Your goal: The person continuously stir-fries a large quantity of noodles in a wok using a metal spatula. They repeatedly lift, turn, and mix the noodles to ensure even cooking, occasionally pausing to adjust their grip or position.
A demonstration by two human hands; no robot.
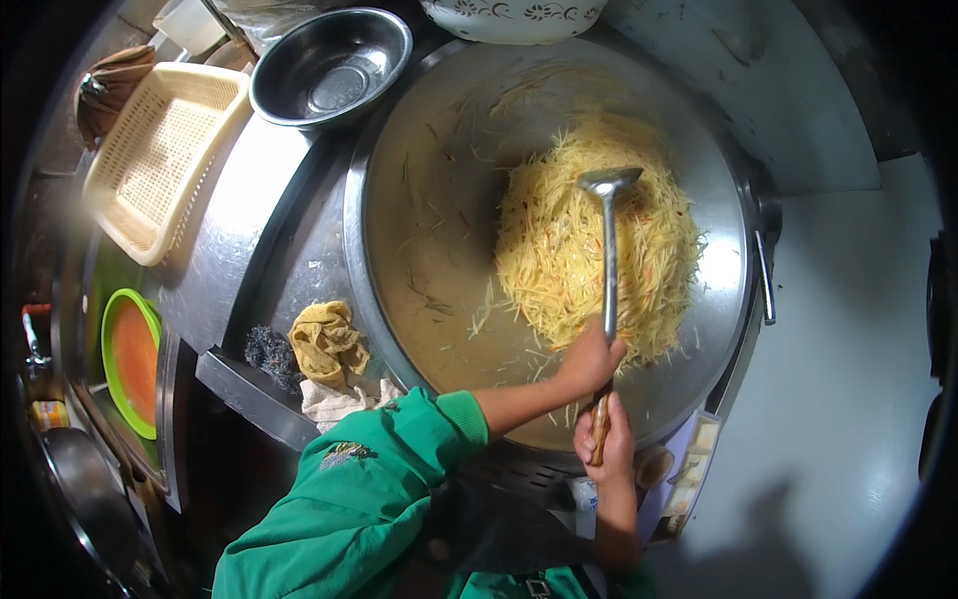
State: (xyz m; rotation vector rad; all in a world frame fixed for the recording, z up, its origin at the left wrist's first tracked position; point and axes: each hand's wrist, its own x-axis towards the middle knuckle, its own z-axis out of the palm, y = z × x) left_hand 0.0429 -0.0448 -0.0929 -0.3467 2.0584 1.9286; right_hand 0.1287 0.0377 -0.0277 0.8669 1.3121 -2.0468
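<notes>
A long-handled metal ladle or wok turner (610,254) is in both my hands, its head over a large heap of pale yellow shredded vegetable (569,262), probably potato, with orange shreds mixed in. My left hand (591,359) wraps the metal shaft. Lower down, my right hand (608,442) grips the brown wooden end of the handle. The heap lies right of centre in a very large metal wok (426,247), where loose shreds stick to the left side and bottom. Whether the tool's head touches the heap I cannot tell.
Left of the wok lie a yellow cloth (325,341), a dark scouring pad (271,356) and a whitish cloth (340,404). A steel basin (333,71), a cream plastic basket (161,157) and a patterned enamel basin (516,21) stand farther off. A seasoning box (692,457) sits at the near right.
</notes>
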